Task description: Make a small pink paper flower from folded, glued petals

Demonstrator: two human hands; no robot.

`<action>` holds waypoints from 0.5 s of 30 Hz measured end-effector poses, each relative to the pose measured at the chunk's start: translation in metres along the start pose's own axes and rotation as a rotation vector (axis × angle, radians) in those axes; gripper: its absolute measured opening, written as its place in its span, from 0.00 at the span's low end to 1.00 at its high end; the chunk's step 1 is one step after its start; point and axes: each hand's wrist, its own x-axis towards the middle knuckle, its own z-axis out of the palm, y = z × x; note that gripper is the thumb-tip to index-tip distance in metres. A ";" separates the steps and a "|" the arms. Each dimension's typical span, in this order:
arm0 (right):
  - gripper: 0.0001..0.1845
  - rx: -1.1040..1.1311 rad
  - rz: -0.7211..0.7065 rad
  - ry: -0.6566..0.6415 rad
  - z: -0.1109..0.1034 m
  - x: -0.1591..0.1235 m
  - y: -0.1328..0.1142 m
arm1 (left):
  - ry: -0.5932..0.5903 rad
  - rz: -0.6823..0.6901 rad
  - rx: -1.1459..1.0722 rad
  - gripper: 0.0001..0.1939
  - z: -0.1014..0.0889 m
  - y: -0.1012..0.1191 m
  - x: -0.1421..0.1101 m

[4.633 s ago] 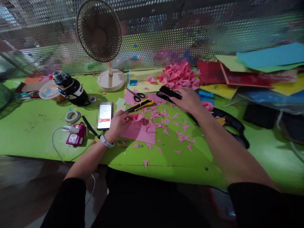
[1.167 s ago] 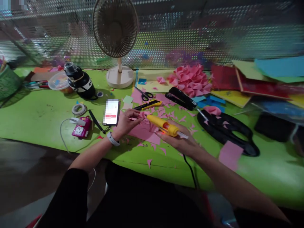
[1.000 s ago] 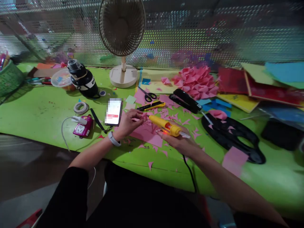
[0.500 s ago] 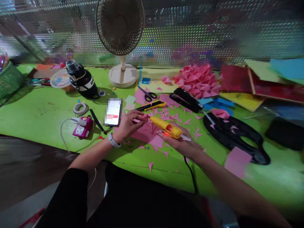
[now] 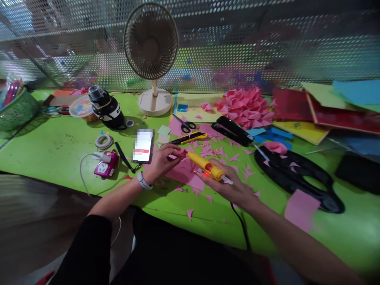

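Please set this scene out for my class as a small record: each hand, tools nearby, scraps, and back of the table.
Left hand: pinching a small pink paper piece
Right hand: gripping a yellow glue gun aimed at the piece; contact unclear
Tools nearby: scissors, cutter, black stapler
Scraps: pink cuttings scattered over the green tabletop
Back of table: fan, heap of folded pink paper

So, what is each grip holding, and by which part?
The right grip holds the yellow glue gun beneath its rear half, partly hidden; the left grip pinches a small pink paper piece, exact spot unclear.
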 end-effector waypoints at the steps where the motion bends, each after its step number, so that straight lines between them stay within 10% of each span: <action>1: 0.15 -0.002 0.006 0.003 0.000 0.000 -0.002 | 0.003 0.003 0.004 0.09 0.000 0.000 0.000; 15: 0.23 -0.062 0.010 0.051 0.001 0.002 -0.008 | 0.006 -0.033 0.015 0.10 0.000 0.000 -0.002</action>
